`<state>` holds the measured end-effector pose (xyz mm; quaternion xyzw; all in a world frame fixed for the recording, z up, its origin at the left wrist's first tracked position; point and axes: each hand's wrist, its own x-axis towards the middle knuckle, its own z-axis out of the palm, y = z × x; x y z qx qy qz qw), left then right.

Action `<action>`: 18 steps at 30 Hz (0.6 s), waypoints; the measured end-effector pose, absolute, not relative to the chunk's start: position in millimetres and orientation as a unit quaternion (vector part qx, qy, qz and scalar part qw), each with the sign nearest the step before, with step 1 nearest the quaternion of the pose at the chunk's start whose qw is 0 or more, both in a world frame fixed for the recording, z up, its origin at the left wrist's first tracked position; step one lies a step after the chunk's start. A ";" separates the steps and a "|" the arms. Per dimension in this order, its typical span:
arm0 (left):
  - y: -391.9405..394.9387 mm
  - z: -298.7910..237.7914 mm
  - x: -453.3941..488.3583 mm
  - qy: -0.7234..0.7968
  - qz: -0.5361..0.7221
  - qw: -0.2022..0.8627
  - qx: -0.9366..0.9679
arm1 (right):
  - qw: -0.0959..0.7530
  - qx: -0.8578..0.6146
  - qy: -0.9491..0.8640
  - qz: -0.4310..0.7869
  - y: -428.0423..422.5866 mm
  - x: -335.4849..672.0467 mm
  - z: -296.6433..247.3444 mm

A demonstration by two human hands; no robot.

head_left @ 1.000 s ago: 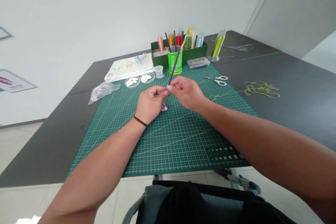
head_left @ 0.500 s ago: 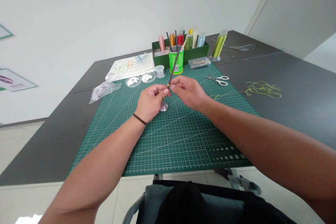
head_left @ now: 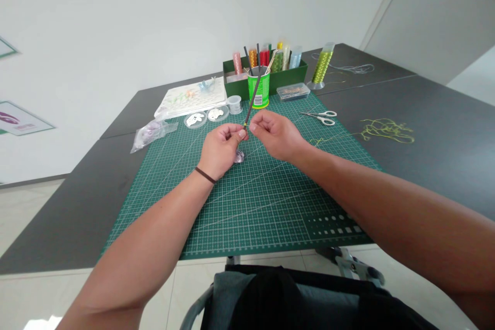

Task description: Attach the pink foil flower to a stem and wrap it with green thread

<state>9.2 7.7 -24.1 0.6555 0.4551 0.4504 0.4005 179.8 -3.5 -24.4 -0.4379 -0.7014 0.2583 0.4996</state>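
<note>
"What's nearest?"

"The green cutting mat (head_left: 232, 227), spread beneath both hands, likely to guard the dark table (head_left: 73, 216)."

"And the hands?"

"The left hand (head_left: 220, 145) pinches the dark stick (head_left: 252, 99) low down, thumb against fingers, seemingly to steady it. The stick leans up toward the far right, a yellow-green band (head_left: 245, 125) just above the grip. The right hand (head_left: 277, 136), just to its right, has thumb and fingertips pressed together, presumably for delicate handling near that band."

"Farther out?"

"To the right, tangled thread (head_left: 386, 131) lies loose with room around it; slightly farther, the scissors (head_left: 319, 115) point their handles rightward, perhaps for easy reach. Far left of them, two dishes (head_left: 187, 124) seem meant to stop white pieces (head_left: 196, 120) scattering. Beyond, a green tin (head_left: 264, 90) stands before a box (head_left: 284, 80) of spools (head_left: 236, 63)."

"What's unclear?"

"A purplish piece (head_left: 240, 157) is partly covered by the left hand, which also hides the stick's lower end. Whether the right fingertips grip a strand, I can't tell. Farthest off, the box conceals the spools' bases."
</note>
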 end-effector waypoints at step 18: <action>4.3 -19.1 10.5 0.372 0.478 0.497 0.621 | 0.523 -0.418 -0.704 0.235 -3.5 180.6 -20.2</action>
